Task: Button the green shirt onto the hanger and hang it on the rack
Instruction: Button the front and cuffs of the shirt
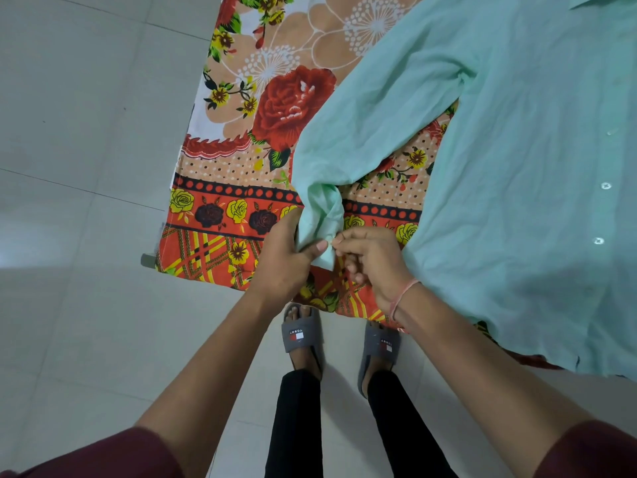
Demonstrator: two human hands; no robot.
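green shirt [517, 167] lies flat on the floral bedsheet [241, 208], body up and to the right of the fingers, front buttons [605, 185] showing. left hand [286, 260] is clamped on the sleeve cuff [324, 219]; right hand [372, 260] pinches what looks like the cuff button at the thumb tips. judgement: keep the cuff taut, push the button edge-first through the hole. no hanger in view.
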